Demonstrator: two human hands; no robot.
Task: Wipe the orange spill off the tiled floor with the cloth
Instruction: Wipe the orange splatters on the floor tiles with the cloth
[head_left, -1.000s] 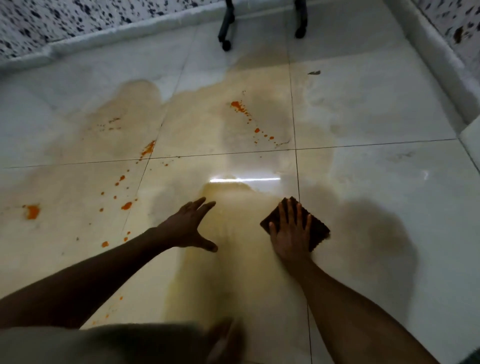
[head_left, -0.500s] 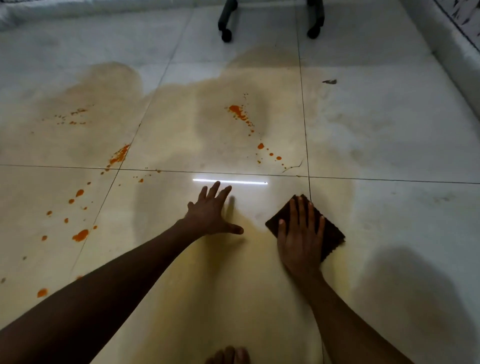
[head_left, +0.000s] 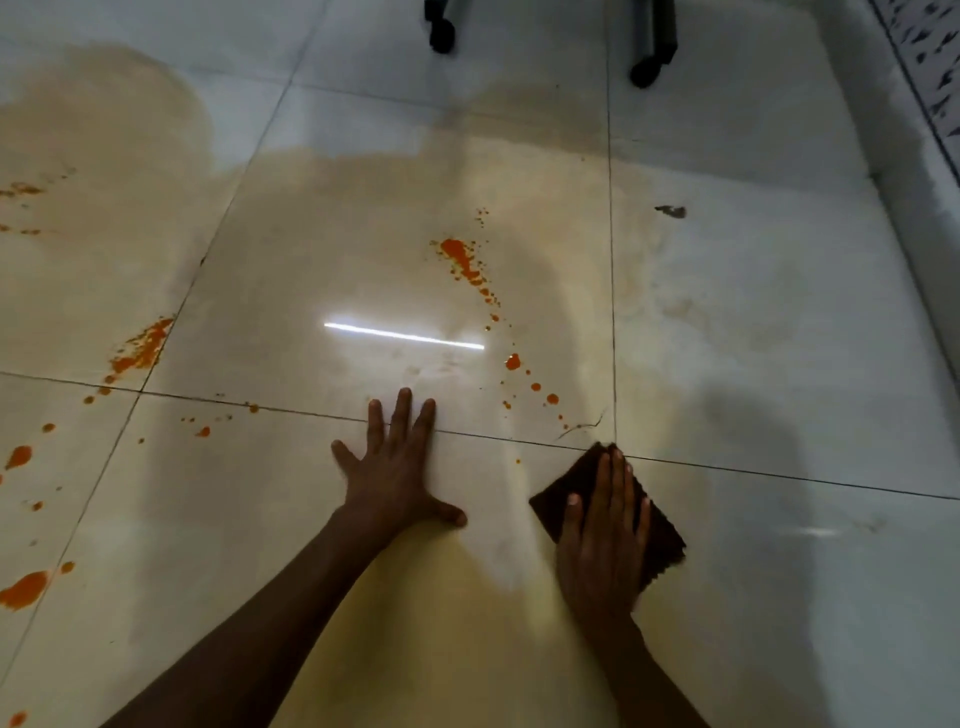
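A dark brown cloth lies flat on the glossy tiled floor, its far corner at a grout crossing. My right hand presses on it with straight fingers. My left hand rests flat on the bare tile to the cloth's left, fingers spread across a grout line. Orange spill drops trail from beyond my hands toward the cloth's far corner. More orange splashes lie to the far left. A pale yellowish wet film covers the tiles around my arms.
Two black chair legs with castors stand at the far end. A white skirting and speckled wall run along the right. A small dark speck lies on the right tile.
Both hands have moved forward over the floor, the right one pushing the cloth up to the grout line. The view has tipped closer to the orange drops.
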